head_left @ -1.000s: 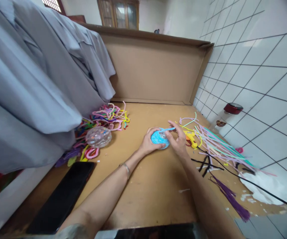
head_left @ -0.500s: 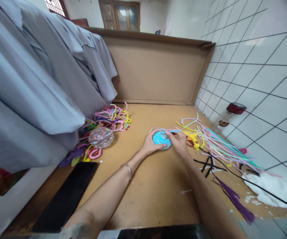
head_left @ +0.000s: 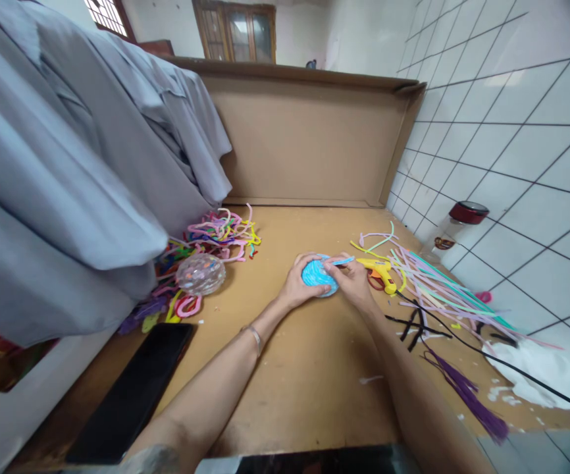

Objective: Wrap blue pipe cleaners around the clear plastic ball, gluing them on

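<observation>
A round blue ball wrapped in fuzzy strands point(head_left: 318, 276) is held above the middle of the table. My left hand point(head_left: 299, 282) curls round its left side, thumb along the near edge. At its upper right, my right hand point(head_left: 353, 282) pinches the blue strand point(head_left: 343, 261), whose free end sticks out to the right over the fingers. Just right of that hand lies a yellow glue gun point(head_left: 384, 275) with an orange trigger.
On the left are a clear ball point(head_left: 201, 274), tangled coloured pipe cleaners point(head_left: 223, 230) and a black phone point(head_left: 134, 392). Rightward lie long pastel strands point(head_left: 428, 289), black pieces point(head_left: 416, 326), a purple tassel point(head_left: 467, 395), white tissue point(head_left: 536, 372), a red-lidded jar point(head_left: 455, 227) and a black cable point(head_left: 502, 365).
My right hand has shifted slightly left over the ball, fingers still pinched. More of the glue gun shows beside it. My left hand keeps its hold.
</observation>
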A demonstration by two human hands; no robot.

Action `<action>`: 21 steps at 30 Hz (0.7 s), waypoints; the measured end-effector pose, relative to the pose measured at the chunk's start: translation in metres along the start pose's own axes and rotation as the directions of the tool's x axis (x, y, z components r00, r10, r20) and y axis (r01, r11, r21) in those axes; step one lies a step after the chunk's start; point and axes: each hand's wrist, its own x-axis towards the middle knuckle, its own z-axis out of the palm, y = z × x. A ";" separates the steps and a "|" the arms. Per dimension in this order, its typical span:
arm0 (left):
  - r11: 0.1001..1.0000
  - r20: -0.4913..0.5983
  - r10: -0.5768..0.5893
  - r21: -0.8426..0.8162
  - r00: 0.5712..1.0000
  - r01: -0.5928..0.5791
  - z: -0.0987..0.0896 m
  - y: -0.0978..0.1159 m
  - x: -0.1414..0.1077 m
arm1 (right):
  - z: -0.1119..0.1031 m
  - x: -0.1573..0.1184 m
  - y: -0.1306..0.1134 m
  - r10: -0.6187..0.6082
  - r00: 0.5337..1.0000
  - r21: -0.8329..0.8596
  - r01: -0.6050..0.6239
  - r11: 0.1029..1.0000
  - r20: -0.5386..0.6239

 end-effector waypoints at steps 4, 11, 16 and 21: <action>0.999 -0.004 0.004 0.036 1.000 -0.004 0.000 0.000 0.000 | 0.000 0.000 0.000 0.006 1.000 -0.026 -0.006 1.000 0.011; 0.999 0.005 0.005 0.051 1.000 -0.005 -0.001 -0.001 0.000 | -0.001 0.000 -0.005 0.006 0.999 -0.050 -0.003 0.999 0.042; 0.996 0.024 -0.021 0.083 0.999 0.019 -0.002 0.001 0.000 | 0.000 0.000 -0.005 0.009 0.999 -0.035 -0.008 0.999 0.035; 0.994 0.037 -0.014 0.108 0.999 0.010 -0.003 0.005 0.000 | -0.001 0.000 -0.005 0.021 0.999 -0.043 -0.019 0.999 0.038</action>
